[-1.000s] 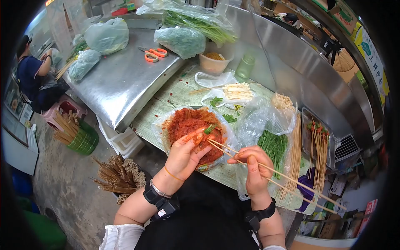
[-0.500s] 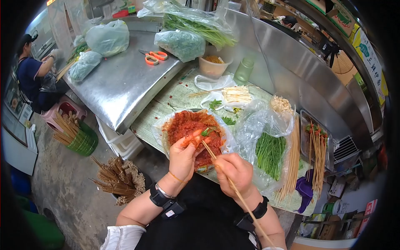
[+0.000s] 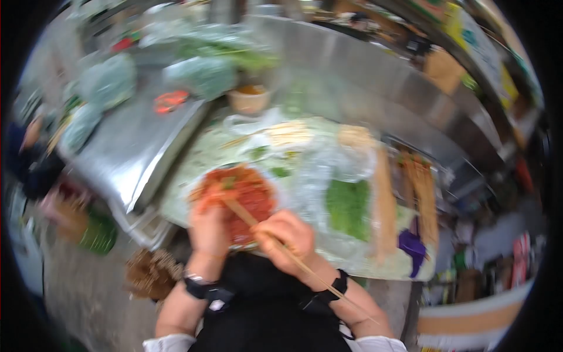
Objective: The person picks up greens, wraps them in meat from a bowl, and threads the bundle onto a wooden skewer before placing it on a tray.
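Note:
In the blurred head view, my left hand [image 3: 209, 230] is closed around a red sauce-coated piece of food [image 3: 212, 196] with a bit of green at its top. It is held over the left side of a bowl of red sauce [image 3: 253, 205]. My right hand [image 3: 286, 237] grips a thin bamboo skewer [image 3: 306, 270], possibly more than one. The skewer's upper end reaches the food at my left fingers; whether it has gone through is too smeared to tell. Its long tail slants down over my right forearm.
Right of the bowl lie leafy greens [image 3: 348, 208] in plastic, bare skewers [image 3: 384, 205] and loaded skewers [image 3: 421, 188]. Enoki mushrooms [image 3: 287, 135] lie behind it. Orange scissors [image 3: 170, 101] rest on the steel counter [image 3: 126, 146]. Another person [image 3: 29, 158] is at far left.
The view has swung, shifting the table and bowl leftward and blurring everything. My hands stay together at the bowl, still holding the food and skewer.

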Demonstrator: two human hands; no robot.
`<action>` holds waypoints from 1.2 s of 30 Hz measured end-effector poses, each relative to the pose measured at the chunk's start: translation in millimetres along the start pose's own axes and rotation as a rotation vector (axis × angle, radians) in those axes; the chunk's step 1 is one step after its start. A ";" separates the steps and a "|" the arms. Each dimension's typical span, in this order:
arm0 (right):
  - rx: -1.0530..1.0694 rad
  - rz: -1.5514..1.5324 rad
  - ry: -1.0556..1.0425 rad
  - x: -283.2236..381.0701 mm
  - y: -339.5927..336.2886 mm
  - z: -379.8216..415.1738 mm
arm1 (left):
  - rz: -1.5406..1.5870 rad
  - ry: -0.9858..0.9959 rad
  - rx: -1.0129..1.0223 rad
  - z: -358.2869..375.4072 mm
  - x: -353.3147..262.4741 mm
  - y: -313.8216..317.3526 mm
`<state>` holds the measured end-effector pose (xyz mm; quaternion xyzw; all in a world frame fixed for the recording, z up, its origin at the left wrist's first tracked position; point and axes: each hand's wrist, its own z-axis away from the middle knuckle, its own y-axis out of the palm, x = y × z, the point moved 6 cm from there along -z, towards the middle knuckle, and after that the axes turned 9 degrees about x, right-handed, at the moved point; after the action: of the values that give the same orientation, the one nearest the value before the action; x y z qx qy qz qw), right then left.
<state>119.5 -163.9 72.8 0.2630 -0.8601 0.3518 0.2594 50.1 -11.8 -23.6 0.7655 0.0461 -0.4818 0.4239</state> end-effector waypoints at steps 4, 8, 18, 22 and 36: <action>0.026 -0.561 0.407 -11.7 -51.1 29.7 | -0.087 0.018 0.003 -14.6 -11.5 -17.5; -0.337 -0.566 0.509 -35.1 -129.7 80.4 | -0.115 -0.003 0.175 -9.3 -22.8 14.2; -1.135 -0.371 0.489 -184.6 -375.1 186.0 | -0.298 0.034 0.063 -9.4 -28.4 3.7; -1.280 -0.405 0.602 -211.6 -376.8 212.3 | -0.312 0.032 0.056 -9.2 -26.5 6.6; -0.071 -0.167 0.898 -126.3 -183.7 100.0 | -0.285 -0.005 0.087 -1.5 -25.0 9.9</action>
<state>301.9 -316.8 17.4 0.1441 -0.6499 0.3790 0.6429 42.7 -8.6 2.1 0.7676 0.1322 -0.5406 0.3178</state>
